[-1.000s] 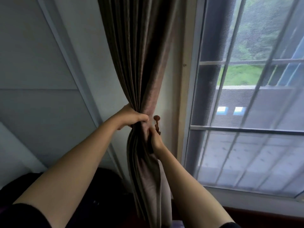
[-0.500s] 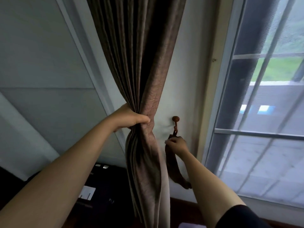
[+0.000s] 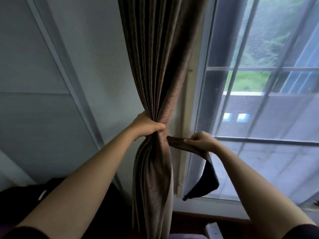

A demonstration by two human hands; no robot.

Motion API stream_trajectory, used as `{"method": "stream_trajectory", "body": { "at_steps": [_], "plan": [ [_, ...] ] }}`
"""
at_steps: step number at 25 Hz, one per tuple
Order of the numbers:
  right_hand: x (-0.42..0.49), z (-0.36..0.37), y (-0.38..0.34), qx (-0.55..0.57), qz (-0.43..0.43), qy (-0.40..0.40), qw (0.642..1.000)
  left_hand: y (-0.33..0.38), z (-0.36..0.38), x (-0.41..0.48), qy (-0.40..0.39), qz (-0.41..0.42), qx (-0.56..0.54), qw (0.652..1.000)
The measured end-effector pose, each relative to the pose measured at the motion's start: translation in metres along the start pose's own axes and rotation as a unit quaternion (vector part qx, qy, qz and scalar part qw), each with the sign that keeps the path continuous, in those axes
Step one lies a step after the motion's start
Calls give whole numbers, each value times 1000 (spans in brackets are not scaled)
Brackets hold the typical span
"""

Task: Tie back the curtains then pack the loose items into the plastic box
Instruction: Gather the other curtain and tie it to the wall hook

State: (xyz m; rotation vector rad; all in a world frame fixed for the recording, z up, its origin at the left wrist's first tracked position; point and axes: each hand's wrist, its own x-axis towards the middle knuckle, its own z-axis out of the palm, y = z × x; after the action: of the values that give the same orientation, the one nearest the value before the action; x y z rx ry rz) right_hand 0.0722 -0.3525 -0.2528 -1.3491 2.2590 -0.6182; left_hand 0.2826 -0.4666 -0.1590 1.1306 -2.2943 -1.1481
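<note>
Curtain (image 3: 155, 66) in left hand (image 3: 146, 125), tieback (image 3: 210, 176) in right hand (image 3: 202, 140)

views: 1 | mount: head-worn, wide-angle | faces: forward, at curtain (image 3: 155, 66) beside window (image 3: 259, 139) | range: near

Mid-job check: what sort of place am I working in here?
Probably a room in a home: a pleated brown curtain gripped by the left hand beside a barred window, with its tieback strap held in the right hand.
</note>
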Motion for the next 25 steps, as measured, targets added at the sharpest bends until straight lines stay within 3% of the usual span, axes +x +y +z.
{"method": "stream_trajectory", "body": {
  "at_steps": [6, 10, 18, 21, 25],
  "plan": [
    [-31, -51, 0, 74, 0, 13, 997, 23, 47, 3, 29, -4, -7, 1000],
    [-47, -64, -15, 37, -14, 36, 999, 45, 73, 0, 38, -2, -12, 999],
    [-102, 2, -18, -13, 49, 243, 969, 72, 98, -2, 18, -16, -25, 999],
    [-106, 15, -28, -20, 38, 263, 964, 72, 98, -4, 16, -27, -31, 999],
    [-106, 7, -4, -22, 120, 258, 959, 66, 92, -7, 11, -19, -29, 999]
  ]
}}
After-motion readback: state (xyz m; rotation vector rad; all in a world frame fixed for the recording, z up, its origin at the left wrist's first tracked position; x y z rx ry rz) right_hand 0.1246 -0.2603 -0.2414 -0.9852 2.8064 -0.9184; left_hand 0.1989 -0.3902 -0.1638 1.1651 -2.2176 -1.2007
